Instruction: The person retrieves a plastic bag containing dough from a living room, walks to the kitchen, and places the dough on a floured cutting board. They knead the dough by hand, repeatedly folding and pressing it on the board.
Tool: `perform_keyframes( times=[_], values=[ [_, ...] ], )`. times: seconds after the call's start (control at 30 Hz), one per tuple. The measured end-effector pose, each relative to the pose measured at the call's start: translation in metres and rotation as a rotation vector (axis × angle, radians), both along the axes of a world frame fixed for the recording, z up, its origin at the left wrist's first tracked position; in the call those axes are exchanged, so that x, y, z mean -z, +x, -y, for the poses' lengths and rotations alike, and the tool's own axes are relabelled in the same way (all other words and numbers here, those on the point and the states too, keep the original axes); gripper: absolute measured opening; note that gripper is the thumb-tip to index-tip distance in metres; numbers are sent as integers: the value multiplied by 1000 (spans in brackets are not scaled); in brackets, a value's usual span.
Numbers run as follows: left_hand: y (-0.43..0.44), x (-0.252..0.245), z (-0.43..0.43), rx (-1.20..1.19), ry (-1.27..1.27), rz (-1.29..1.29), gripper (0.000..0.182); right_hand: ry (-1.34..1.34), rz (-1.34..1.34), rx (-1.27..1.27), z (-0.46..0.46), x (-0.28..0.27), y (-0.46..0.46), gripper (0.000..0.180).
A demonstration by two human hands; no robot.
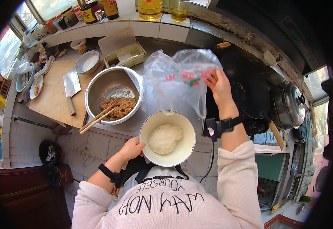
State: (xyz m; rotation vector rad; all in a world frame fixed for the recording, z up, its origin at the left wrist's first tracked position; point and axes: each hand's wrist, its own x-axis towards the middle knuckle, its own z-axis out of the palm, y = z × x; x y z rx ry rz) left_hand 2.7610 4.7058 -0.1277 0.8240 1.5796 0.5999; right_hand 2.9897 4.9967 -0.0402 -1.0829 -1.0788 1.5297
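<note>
My left hand point(132, 148) grips the rim of a cream enamel bowl point(147, 126) close in front of my body. A lump of pale dough point(165, 138) rests inside that bowl. Up and to the right, my right hand point(220, 84) pinches a clear plastic bag point(180, 68) with red and green print. The bag spreads over the steel counter, and its lower edge reaches the bowl's far rim. Left of the bowl stands a large steel basin point(113, 71) of minced filling point(119, 107), with a pair of wooden chopsticks point(97, 118) leaning over its near rim.
A cleaver point(71, 88) and a small bowl of white powder point(87, 62) sit on a wooden board point(52, 83). Behind is an open-lidded seasoning box point(125, 55). A black wok point(248, 94) and a lidded steel pot point(288, 106) stand at the right. Oil bottles point(150, 10) line the ledge.
</note>
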Motion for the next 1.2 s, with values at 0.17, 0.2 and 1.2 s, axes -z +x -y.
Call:
perform_keyframes(
  times=[0.17, 0.2, 1.2],
  values=[
    [3, 10, -2, -60, 27, 4, 28, 216, 433, -177, 16, -13, -10, 42],
    [2, 12, -5, -59, 28, -15, 28, 225, 483, -230, 27, -11, -5, 43],
    [-6, 7, -57, -51, 328, -728, 29, 1421, 1430, -1189, 152, 93, -80, 47]
  ],
)
